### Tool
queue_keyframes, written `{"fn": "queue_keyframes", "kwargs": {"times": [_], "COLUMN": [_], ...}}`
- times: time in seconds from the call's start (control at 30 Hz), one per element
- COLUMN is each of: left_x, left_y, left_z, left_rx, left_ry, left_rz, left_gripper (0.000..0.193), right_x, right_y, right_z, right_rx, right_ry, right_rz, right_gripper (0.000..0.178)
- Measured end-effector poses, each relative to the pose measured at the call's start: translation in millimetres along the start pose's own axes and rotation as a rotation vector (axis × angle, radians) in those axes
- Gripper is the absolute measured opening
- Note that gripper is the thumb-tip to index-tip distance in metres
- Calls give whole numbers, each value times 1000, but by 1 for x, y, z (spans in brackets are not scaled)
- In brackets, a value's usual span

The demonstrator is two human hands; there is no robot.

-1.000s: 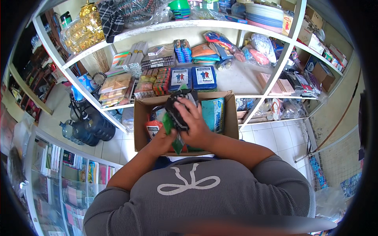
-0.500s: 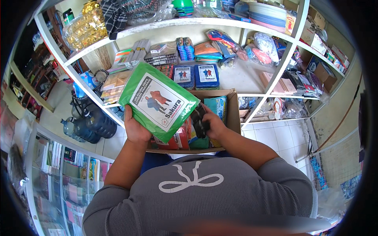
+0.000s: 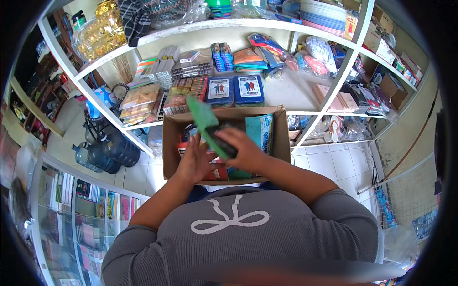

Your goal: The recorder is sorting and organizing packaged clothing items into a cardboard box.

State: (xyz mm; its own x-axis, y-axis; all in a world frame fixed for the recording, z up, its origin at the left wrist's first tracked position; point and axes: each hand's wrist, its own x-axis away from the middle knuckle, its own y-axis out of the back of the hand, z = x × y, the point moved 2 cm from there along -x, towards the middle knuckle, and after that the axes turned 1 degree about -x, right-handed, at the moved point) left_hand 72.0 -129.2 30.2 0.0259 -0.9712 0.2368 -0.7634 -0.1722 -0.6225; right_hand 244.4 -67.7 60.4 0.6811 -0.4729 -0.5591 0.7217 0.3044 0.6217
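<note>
A flat green plastic packet point(image 3: 202, 116), seen nearly edge-on and blurred by motion, is tilted over an open cardboard box point(image 3: 170, 148). My right hand point(image 3: 243, 150) is closed around its lower part, together with a dark object point(image 3: 223, 144) whose kind I cannot make out. My left hand point(image 3: 193, 159) is just left of the packet, fingers apart, holding nothing; whether its fingertips touch the packet I cannot tell. Inside the box are a light-blue packet point(image 3: 266, 132) at the right and red packets point(image 3: 217, 172) near the front, partly hidden by my hands.
Behind the box, a white shelf point(image 3: 291, 93) bears two dark-blue packets point(image 3: 249, 91), small boxes and bagged goods. Large water jugs point(image 3: 119, 150) stand on the floor at the left. A glass display case point(image 3: 62, 209) is at the near left. White floor tiles point(image 3: 329, 167) show at the right.
The green packet has turned from face-up to edge-on and moved lower over the box. My left hand has let go of it; my right hand has moved left with it.
</note>
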Motion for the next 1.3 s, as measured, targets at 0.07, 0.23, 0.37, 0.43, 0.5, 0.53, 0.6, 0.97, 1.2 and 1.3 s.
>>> {"fn": "queue_keyframes", "kwargs": {"times": [0.07,0.23,0.37,0.43,0.5,0.53,0.6,0.97,1.2,1.3], "left_x": [-2,-4,-2,0,-1,-1,-7,-2,-3,-15], "left_y": [-3,10,-2,-10,-6,-3,11,19,26,30], "left_z": [4,4,-17,-28,-29,-28,-25,-29,-26,-8], "left_rx": [146,336,270,208,235,247,283,321,391,235], "left_ry": [38,12,-100,-206,-188,-131,-94,-176,-153,-74], "left_rz": [149,197,175,151,180,244,375,152,225,140], "left_gripper": [77,72,62,62,62,62,63,57,59,58], "right_x": [3,5,2,-2,-1,3,2,9,42,38], "right_y": [-19,-27,-15,-8,-20,-27,-30,-10,-44,-56], "right_z": [14,16,-4,-1,15,23,26,-13,-90,-75], "right_rx": [-35,-38,194,220,266,212,173,126,-111,-647], "right_ry": [37,302,273,69,51,143,330,-128,-424,-277], "right_rz": [129,295,319,93,39,106,132,-64,165,-23], "right_gripper": [69,65,64,64,61,60,58,67,79,88]}}
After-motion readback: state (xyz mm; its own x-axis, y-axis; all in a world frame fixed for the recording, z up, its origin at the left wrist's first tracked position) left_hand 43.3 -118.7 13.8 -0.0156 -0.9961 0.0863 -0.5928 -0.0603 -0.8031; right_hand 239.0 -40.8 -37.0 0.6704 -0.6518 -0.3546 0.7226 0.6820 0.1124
